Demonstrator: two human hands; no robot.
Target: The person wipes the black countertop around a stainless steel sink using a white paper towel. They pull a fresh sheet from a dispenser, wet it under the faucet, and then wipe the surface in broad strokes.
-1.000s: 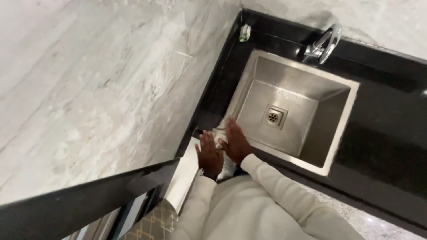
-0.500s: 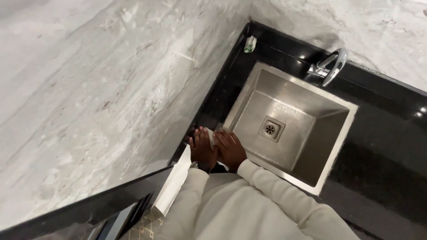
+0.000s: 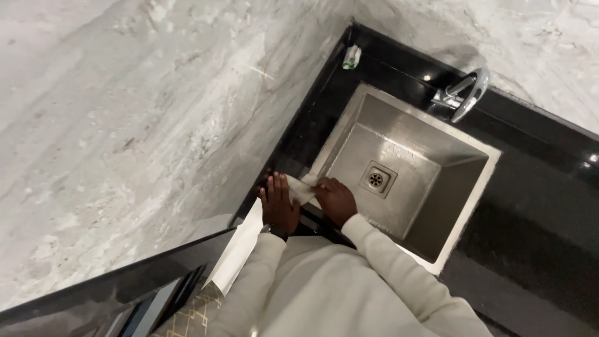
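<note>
Left hand: the left hand (image 3: 278, 205) lies flat, fingers spread and pointing to the far side, pressed on the near-left end of a white cloth (image 3: 302, 189); a dark band shows at its wrist.
Right hand: the right hand (image 3: 336, 200) is curled over the right part of the cloth, fingers bent down onto it; whether it pinches a fold or only presses, I cannot tell.
Cloth: small, pale and crumpled, it lies between the two hands on the black table (image 3: 530, 206), right at the near-left corner of the sink (image 3: 465, 206), touching or just beside the steel rim.
Sink: square, steel, with a round drain (image 3: 375, 180) in the middle of its floor; the basin looks dry.
Tap: a chrome tap (image 3: 465, 95) stands on the far side, its spout bent over the basin.
Far corner: a small greenish thing (image 3: 351, 57) sits where the table meets the marble wall (image 3: 125, 125); too small to tell what.
Near left: a white panel (image 3: 239, 249) hangs below the table edge.
Step in hand: by the look of it, wiping the strip of table beside the sink corner, both hands bearing down on the cloth.
Next move calls for: steady downward pressure and a stroke along the narrow strip, keeping the cloth from slipping over the rim into the basin.
</note>
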